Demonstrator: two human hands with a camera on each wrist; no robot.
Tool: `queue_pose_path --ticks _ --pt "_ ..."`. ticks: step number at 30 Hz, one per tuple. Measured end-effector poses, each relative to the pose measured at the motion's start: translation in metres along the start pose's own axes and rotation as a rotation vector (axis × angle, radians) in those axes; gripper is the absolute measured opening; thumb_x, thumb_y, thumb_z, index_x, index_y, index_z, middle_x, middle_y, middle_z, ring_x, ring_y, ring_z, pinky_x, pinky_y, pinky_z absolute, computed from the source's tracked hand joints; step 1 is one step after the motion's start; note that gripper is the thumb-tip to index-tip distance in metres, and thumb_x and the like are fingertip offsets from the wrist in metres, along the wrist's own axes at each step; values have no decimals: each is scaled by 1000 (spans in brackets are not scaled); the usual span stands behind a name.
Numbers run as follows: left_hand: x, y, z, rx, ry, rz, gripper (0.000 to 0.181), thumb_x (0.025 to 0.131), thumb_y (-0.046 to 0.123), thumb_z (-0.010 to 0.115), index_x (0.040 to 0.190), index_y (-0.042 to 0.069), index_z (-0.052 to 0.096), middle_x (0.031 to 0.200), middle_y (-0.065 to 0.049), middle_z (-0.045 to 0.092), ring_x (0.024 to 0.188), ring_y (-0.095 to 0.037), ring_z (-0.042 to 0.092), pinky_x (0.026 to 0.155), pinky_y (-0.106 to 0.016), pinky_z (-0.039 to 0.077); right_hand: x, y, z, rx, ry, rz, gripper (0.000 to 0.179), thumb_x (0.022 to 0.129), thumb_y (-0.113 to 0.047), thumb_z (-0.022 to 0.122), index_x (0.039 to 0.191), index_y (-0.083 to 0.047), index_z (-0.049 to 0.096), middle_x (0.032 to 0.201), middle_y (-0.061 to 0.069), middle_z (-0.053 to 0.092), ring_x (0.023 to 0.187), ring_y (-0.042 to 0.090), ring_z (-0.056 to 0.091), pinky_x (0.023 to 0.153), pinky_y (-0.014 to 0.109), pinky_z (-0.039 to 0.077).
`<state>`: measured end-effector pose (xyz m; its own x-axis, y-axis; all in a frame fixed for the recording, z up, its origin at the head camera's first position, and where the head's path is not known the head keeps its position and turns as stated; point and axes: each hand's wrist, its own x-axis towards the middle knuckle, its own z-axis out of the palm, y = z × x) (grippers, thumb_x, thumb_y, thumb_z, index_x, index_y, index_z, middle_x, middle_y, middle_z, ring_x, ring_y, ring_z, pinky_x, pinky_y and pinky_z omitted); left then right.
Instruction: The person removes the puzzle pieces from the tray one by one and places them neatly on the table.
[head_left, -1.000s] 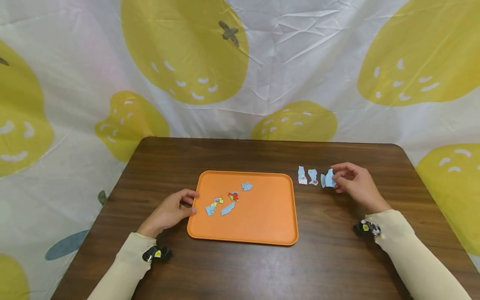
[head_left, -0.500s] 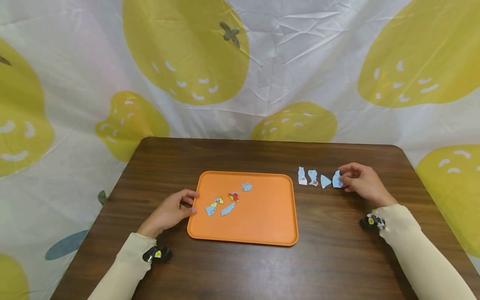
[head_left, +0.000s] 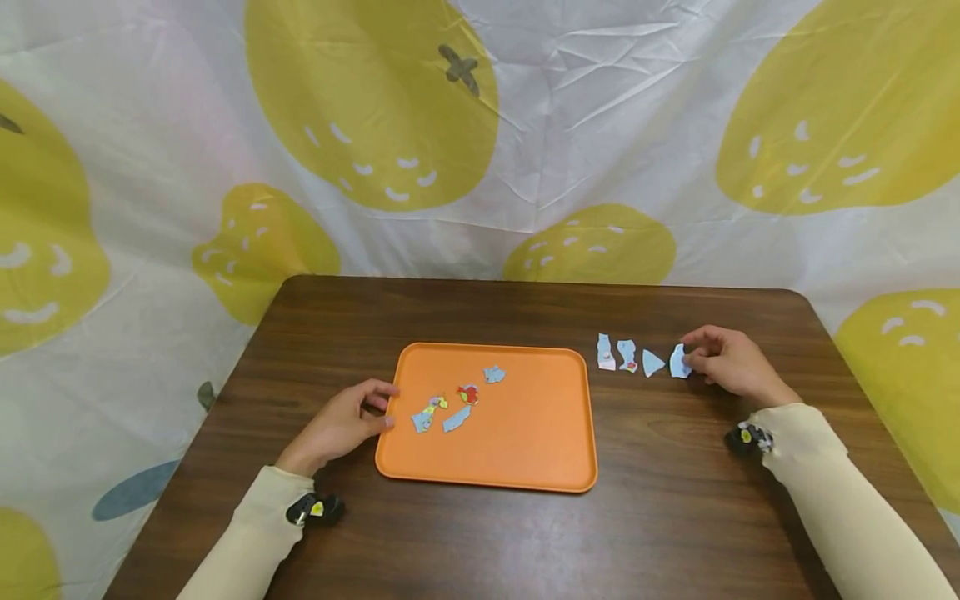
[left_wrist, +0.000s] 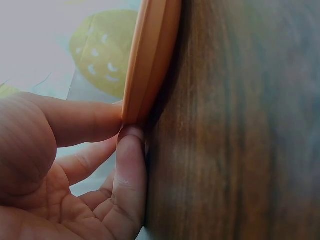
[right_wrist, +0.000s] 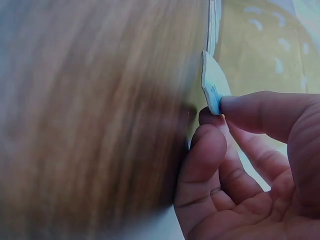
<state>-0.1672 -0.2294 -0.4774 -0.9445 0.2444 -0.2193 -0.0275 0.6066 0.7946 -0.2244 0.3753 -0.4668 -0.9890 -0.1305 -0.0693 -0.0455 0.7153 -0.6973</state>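
Observation:
My right hand [head_left: 731,365] pinches a light-blue puzzle piece [head_left: 678,362] between thumb and fingertips at the table's right. In the right wrist view, the thumb presses on the face of this puzzle piece [right_wrist: 215,82], with fingertips behind its lower end. Left of it lie a triangular blue piece [head_left: 652,363] and two printed pieces, one with a red patch [head_left: 627,356], the other with a pinkish end [head_left: 606,353]. My left hand [head_left: 339,421] holds the left rim of an orange tray [head_left: 525,450]; the left wrist view shows thumb and finger pinching its rim [left_wrist: 150,65].
Several printed pieces lie in the tray's left half: a blue one [head_left: 494,375] at the back, a red one [head_left: 468,393], a long blue one [head_left: 456,418] and a blue-yellow cluster [head_left: 423,420]. The brown table [head_left: 480,542] meets a curtain [head_left: 570,125] behind it.
My right hand has drawn its blue piece rightwards, away from the triangular piece it overlapped or adjoined, leaving a gap between them. The left hand and the tray have stayed put.

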Motion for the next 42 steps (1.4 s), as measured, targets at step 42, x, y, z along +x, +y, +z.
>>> queue_pose_path --ticks 42 --pt "2 0 -1 3 1 -3 41 96 11 77 135 12 66 119 -15 66 87 -22 61 77 -34 51 9 -70 27 119 118 -110 31 100 -22 74 123 -2 69 99 15 70 76 17 65 61 28 55"
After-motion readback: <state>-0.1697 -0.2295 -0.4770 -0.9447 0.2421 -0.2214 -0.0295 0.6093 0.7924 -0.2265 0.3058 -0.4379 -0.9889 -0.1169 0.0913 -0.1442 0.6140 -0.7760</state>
